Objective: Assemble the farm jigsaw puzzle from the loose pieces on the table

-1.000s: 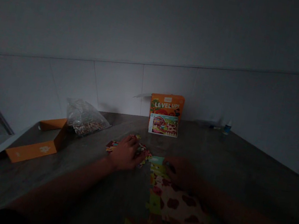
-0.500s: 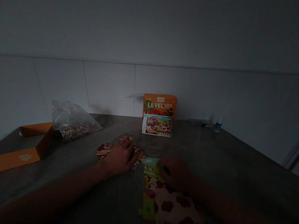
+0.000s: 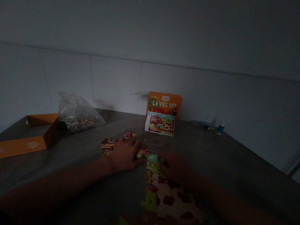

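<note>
The scene is very dim. My left hand [image 3: 125, 154] lies flat with fingers spread on a small heap of loose puzzle pieces [image 3: 111, 144] on the grey table [image 3: 243, 168]. My right hand [image 3: 174, 166] rests with curled fingers on the top edge of a partly assembled puzzle [image 3: 174, 206] showing a spotted cow and a white fence. Whether its fingers pinch a piece is too dark to make out. An orange puzzle box [image 3: 162, 112] stands upright against the wall behind both hands.
A clear plastic bag of pieces [image 3: 78, 115] lies on an open orange box lid [image 3: 20, 142] at the left. A small bottle with a blue label [image 3: 221, 128] stands by the wall at the right. A white tiled wall backs the table.
The view shifted left, then back right and slightly up. Both hands stayed on the loose pieces and the puzzle's top edge, with only small finger movements.
</note>
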Motion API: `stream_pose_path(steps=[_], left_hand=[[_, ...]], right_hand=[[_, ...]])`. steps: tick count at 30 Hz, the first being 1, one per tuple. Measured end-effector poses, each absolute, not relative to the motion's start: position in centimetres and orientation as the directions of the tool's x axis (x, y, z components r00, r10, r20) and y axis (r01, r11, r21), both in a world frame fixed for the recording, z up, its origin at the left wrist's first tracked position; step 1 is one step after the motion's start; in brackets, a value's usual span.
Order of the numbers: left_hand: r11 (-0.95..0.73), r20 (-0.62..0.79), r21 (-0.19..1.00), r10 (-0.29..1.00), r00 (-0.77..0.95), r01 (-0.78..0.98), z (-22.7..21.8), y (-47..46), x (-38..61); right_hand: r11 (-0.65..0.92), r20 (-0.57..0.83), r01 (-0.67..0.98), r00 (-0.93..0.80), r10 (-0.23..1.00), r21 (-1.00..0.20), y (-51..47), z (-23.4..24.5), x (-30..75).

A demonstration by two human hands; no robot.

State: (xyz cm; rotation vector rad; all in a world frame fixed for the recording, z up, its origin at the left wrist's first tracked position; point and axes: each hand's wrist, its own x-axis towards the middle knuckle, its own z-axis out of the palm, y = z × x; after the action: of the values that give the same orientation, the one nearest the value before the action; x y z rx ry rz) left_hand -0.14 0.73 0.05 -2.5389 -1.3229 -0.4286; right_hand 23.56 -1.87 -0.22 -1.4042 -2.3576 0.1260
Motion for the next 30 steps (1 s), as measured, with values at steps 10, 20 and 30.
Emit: stream_pose_path(steps=[10,20,30], left_hand=[[-0.818,0.58,-0.035,0.451,0.678,0.574,-0.9,0.8,-0.4],[-0.841,0.623,0.336,0.536,0.57,0.423,-1.1,1.1,-0.3],[-0.78,0.603,0.303,0.601,0.524,0.547,-1.2,1.6,-0.3]], right_hand=[[0.606,0.423,0.634,-0.438,0.793,-0.48,-2.1,-0.9,21.2],[0.692,0.566,0.54,-0.412,0.713,-0.479,-1.7,-1.2,21.2],[0.494,0.451,0.556,-0.225,0.864,-0.668,-0.6,-1.6,21.8]])
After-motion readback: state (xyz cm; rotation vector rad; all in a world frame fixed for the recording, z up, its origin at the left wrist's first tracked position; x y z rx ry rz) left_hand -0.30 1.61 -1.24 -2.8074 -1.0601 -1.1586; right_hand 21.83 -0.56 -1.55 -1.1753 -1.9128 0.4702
